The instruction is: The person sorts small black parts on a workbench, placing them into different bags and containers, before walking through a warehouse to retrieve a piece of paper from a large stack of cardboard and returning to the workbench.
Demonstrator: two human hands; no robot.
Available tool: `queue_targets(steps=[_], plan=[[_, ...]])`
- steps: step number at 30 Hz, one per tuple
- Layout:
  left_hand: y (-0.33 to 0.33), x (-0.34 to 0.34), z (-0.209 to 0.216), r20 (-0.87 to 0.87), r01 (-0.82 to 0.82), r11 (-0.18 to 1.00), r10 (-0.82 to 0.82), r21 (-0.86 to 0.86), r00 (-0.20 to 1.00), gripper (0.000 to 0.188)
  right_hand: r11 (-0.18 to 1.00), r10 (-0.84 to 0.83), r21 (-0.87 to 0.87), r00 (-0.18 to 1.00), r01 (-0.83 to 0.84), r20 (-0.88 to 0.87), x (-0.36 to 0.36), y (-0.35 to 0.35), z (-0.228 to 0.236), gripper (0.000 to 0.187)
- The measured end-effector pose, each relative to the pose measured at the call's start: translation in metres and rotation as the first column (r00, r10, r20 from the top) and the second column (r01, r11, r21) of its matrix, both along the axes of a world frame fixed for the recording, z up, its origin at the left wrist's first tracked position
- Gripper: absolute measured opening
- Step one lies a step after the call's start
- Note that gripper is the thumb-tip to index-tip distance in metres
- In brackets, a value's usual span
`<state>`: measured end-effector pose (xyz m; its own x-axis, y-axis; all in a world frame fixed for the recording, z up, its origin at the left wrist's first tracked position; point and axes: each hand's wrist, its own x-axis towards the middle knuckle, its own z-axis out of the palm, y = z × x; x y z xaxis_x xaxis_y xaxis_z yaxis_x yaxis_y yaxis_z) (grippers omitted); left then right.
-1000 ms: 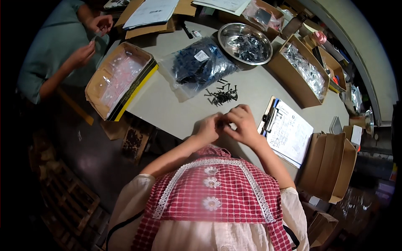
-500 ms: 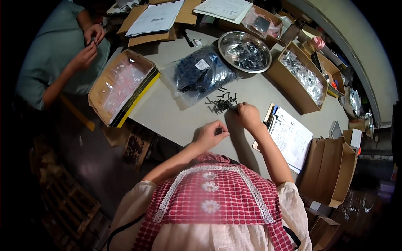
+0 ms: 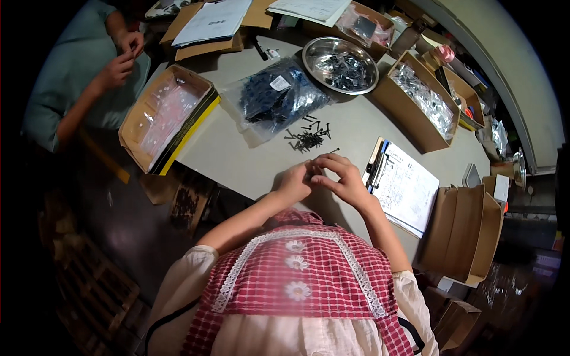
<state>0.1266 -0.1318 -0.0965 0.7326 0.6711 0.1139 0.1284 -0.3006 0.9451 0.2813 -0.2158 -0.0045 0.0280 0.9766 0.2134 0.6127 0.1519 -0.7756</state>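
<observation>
My left hand is closed around a small dark part, now mostly covered by fingers. Against it, my right hand brings its thumb and fingers together at the same spot; what it pinches is hidden. Just beyond the two hands lies a loose pile of black screws on the grey table. One single screw lies apart, near my right fingertips. Behind the pile rests a clear plastic bag full of dark blue and black pieces.
A steel bowl of small bagged parts stands at the back. Cardboard boxes stand left and right. A clipboard with papers lies right of my hand. Across at the left, another person's hands work on something small.
My right hand has drawn back from the screw pile and met my left hand. The view has shifted slightly. One screw now lies apart from the pile.
</observation>
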Motion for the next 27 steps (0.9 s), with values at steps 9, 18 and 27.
queue_targets(steps=[9, 18, 27], plan=[[0.002, -0.001, 0.01, -0.004, 0.024, 1.0, -0.024, -0.004, 1.0, 0.016, 0.945, -0.236, -0.032, 0.747, 0.325, 0.621, 0.057, 0.025, -0.074, 0.016], [0.003, -0.001, 0.002, 0.046, -0.013, 0.995, 0.008, 0.103, 0.999, 0.017, 0.895, -0.344, 0.043, 0.626, 0.444, 0.7, 0.044, 0.061, -0.064, 0.033], [0.004, 0.001, 0.0, 0.041, -0.015, 0.988, 0.008, 0.156, 0.999, 0.018, 0.925, -0.322, 0.031, 0.739, 0.378, 0.592, 0.056, 0.062, -0.078, 0.027]])
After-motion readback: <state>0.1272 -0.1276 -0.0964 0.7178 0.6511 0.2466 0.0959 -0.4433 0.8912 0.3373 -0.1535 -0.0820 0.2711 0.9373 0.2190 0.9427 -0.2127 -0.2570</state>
